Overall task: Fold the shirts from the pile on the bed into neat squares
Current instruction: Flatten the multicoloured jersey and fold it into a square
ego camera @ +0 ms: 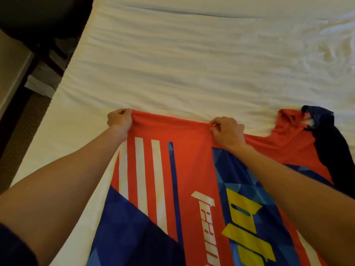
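We lost the shirt (194,169) past the bottom edge; its white lettering was cut off, unreadable. Dark sleeve (334,143) ran off right. Fingertips hid in fabric.

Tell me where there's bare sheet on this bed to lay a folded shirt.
The white bed sheet is bare beyond the far edge of the red and blue printed shirt, which both hands grip. A narrow strip runs along its left. The near right is crowded.

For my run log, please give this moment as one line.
stage: folding shirt | left hand: grips red shirt far edge | right hand: pinches same edge | surface: white bed
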The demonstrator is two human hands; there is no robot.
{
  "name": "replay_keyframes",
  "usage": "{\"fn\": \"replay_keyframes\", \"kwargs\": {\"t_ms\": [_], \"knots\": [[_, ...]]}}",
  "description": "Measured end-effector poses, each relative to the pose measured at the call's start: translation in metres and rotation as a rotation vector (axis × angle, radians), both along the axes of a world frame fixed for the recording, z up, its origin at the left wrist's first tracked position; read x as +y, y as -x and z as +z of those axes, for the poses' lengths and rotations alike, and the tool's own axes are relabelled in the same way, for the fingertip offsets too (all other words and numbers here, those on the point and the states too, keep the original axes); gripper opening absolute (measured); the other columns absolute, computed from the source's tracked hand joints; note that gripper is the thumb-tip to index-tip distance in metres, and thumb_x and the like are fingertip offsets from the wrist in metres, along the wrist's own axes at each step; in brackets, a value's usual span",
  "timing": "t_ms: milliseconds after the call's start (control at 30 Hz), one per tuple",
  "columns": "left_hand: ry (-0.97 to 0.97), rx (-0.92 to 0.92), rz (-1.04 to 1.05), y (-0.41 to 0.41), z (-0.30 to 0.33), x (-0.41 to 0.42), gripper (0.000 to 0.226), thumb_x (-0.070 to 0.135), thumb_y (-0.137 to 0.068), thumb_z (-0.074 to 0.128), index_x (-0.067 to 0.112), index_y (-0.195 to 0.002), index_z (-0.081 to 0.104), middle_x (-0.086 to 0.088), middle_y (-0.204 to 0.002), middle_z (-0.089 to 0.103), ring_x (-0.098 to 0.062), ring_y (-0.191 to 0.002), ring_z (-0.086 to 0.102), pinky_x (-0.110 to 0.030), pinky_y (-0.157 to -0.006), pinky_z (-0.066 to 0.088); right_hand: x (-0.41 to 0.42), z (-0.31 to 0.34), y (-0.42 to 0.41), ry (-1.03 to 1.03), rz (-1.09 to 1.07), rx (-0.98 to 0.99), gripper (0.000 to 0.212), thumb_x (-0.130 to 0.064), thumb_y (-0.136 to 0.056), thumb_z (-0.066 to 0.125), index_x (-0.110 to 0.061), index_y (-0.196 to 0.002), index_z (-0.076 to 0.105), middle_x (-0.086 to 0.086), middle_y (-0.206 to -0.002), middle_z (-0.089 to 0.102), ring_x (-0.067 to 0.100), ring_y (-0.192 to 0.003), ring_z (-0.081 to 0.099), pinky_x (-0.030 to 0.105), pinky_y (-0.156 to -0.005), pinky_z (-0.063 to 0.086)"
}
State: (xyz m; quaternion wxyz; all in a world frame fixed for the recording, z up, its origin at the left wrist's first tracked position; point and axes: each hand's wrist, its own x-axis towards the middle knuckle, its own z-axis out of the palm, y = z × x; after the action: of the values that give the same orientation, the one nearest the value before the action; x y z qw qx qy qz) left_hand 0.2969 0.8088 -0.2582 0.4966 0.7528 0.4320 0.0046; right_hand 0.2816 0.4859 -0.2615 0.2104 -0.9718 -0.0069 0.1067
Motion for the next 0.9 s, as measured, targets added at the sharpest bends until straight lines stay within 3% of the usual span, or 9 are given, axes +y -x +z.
{"fn": "replay_keyframes", "kwargs": {"t_ms": [67, 167, 267, 367, 467, 567, 667, 767, 900], "knots": [[-0.115, -0.007, 0.002, 0.015, 0.003, -0.008, 0.029, 0.03, -0.099, 0.058, 0.014, -0.122, 0.067, -0.007, -0.123, 0.066, -0.022, -0.104, 0.061, -0.032, -0.092, 0.05, 0.017, -0.007, 0.041, 0.141, 0.077, -0.196, 0.046, -0.029, -0.091, 0.057, -0.022, -0.136, 0.053, 0.004, -0.139, 0.05, 0.028, -0.129, 0.042, 0.056, -0.103, 0.03], [-0.474, -0.219, -0.114, 0.07, 0.009, -0.034, 0.033, 0.03, -0.102, 0.051, 0.013, -0.13, 0.055, -0.006, -0.13, 0.059, -0.022, -0.118, 0.056, -0.035, -0.099, 0.047, 0.046, -0.022, 0.114, 0.05, 0.227, -0.286, 0.056, -0.029, -0.093, 0.049, -0.02, -0.147, 0.041, 0.003, -0.158, 0.032, 0.024, -0.147, 0.025, 0.064, -0.113, 0.018], [-0.529, -0.402, -0.591, 0.15, -0.003, -0.074, 0.035, 0.023, -0.104, 0.047, 0.012, -0.136, 0.052, -0.007, -0.137, 0.056, -0.019, -0.128, 0.05, -0.038, -0.109, 0.04, 0.061, -0.04, 0.169, 0.013, 0.232, -0.233, 0.055, -0.03, -0.097, 0.041, -0.018, -0.151, 0.036, 0.0, -0.163, 0.025, 0.021, -0.151, 0.019, 0.065, -0.115, 0.013], [-0.772, -0.187, -1.176, 0.216, -0.036, -0.066, 0.06, 0.048, -0.106, 0.028, 0.016, -0.156, 0.026, -0.003, -0.166, 0.015, -0.018, -0.153, 0.01, -0.051, -0.122, 0.014, 0.056, -0.047, 0.202, -0.006, 0.115, -0.216, 0.054, -0.03, -0.1, 0.037, -0.015, -0.152, 0.036, 0.0, -0.163, 0.022, 0.017, -0.152, 0.016, 0.062, -0.119, 0.007], [-0.983, 0.08, -0.986, 0.23, -0.049, -0.003, 0.076, 0.062, -0.1, 0.003, 0.016, -0.16, 0.005, 0.0, -0.166, -0.009, -0.02, -0.153, -0.009, -0.056, -0.121, -0.005, 0.039, -0.047, 0.236, 0.05, 0.108, -0.21, 0.055, -0.032, -0.102, 0.034, -0.011, -0.153, 0.033, 0.002, -0.164, 0.02, 0.018, -0.153, 0.012, 0.058, -0.121, 0.001], [-0.91, 0.168, -0.703, 0.249, -0.025, -0.011, 0.07, 0.055, -0.103, 0.003, 0.014, -0.159, -0.004, -0.003, -0.166, -0.012, -0.022, -0.153, -0.012, -0.055, -0.12, -0.011, 0.029, -0.044, 0.27, 0.14, 0.144, -0.136, 0.057, -0.034, -0.103, 0.025, -0.009, -0.155, 0.028, 0.003, -0.165, 0.015, 0.02, -0.153, 0.01, 0.063, -0.119, 0.004], [-0.752, -0.044, -1.072, 0.305, -0.015, -0.091, 0.065, 0.05, -0.105, 0.015, 0.015, -0.159, 0.004, -0.001, -0.167, -0.007, -0.018, -0.153, -0.007, -0.055, -0.122, -0.004, 0.037, -0.043, 0.296, 0.16, 0.135, -0.08, 0.059, -0.033, -0.103, 0.022, -0.01, -0.157, 0.021, 0.004, -0.166, 0.011, 0.021, -0.153, 0.006, 0.064, -0.118, 0.002], [-0.828, -0.075, -1.324, 0.35, -0.033, -0.087, 0.062, 0.053, -0.104, 0.022, 0.027, -0.159, 0.016, 0.002, -0.167, 0.003, -0.019, -0.154, 0.003, -0.058, -0.12, 0.008, 0.029, -0.045, 0.318, 0.219, 0.148, -0.074, 0.06, -0.036, -0.103, 0.022, -0.012, -0.158, 0.017, 0.004, -0.167, 0.008, 0.021, -0.153, 0.006, 0.062, -0.119, 0.001], [-0.969, 0.22, -0.837, 0.373, -0.04, 0.03, 0.063, 0.05, -0.1, 0.024, 0.024, -0.157, 0.024, -0.008, -0.166, 0.012, -0.03, -0.152, 0.012, -0.069, -0.115, 0.006, -0.02, -0.055, 0.339, 0.31, 0.308, -0.121, 0.065, -0.044, -0.102, 0.023, -0.008, -0.156, 0.023, 0.008, -0.165, 0.013, 0.025, -0.153, 0.013, 0.066, -0.117, 0.006]]}}
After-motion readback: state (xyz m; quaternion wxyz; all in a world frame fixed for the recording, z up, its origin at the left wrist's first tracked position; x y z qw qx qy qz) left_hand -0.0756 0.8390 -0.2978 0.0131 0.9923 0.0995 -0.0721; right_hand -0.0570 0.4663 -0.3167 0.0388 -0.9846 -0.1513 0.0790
